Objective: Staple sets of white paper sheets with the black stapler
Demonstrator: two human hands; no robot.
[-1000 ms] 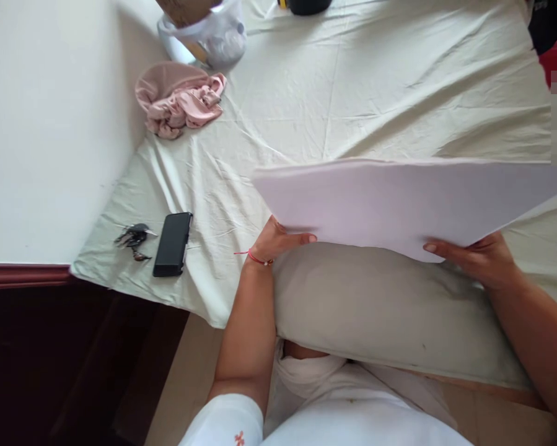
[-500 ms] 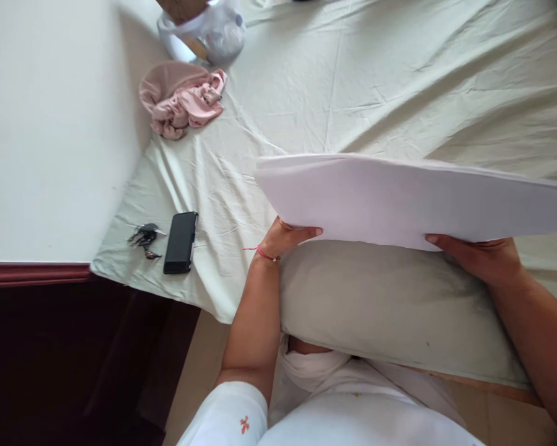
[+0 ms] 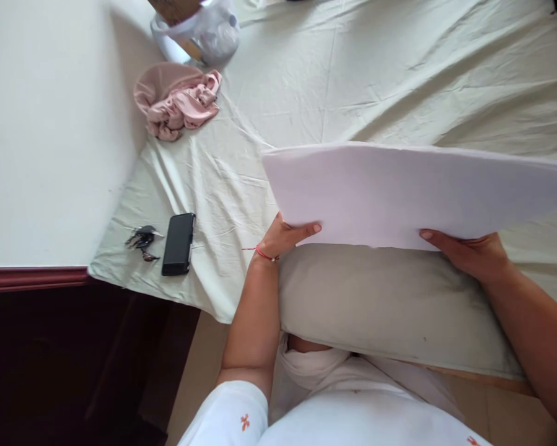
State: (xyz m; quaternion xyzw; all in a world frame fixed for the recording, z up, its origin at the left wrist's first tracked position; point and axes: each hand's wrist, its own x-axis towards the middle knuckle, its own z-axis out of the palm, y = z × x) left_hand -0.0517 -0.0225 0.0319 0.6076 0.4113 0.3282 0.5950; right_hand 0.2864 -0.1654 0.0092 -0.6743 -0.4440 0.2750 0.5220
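I saw both hands closed on the white cover (image 3: 399,192), left hand (image 3: 285,238) at 9 o'clock, right hand (image 3: 473,254) at 3, above the pillow (image 3: 375,303); its far edge had tipped up since before.

A bed (image 3: 399,80) spreads out beyond the grip, covered by a creased, pale cream sheet (image 3: 241,179) that hangs over the near corner, left of the grip. A plain white wall (image 3: 46,124) runs along the far left, ending in a dark red skirting band (image 3: 27,277) with deep shadow beneath it. Below the grip, a strip of beige floor (image 3: 199,365) shows beside the bed edge. Soft, even daylight fills the room.
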